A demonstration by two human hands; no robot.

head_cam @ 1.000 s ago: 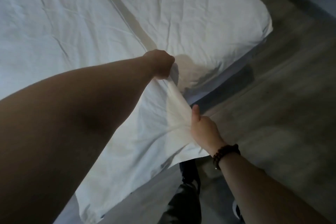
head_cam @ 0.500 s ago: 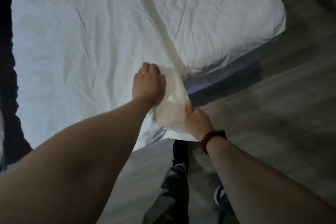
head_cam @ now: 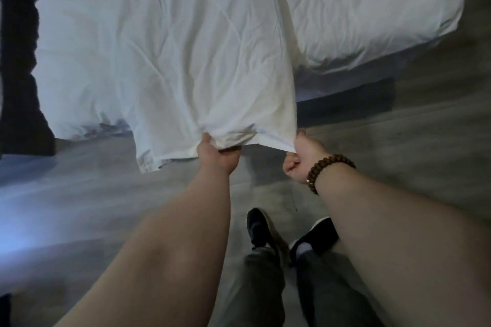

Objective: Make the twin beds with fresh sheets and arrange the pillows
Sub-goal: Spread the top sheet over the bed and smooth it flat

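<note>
Where the sheet (head_cam: 172,61) hangs off the near end of the bed (head_cam: 372,13), its hem is gripped by both hands, held apart — left hand (head_cam: 219,155) bunched on the fabric, right hand (head_cam: 301,158) clenched on the corner. Left fingertips are hidden under cloth; bed's far end is cut off.

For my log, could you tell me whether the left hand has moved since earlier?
Yes: the left hand, gripping the sheet, moved off the mattress toward the person.
</note>
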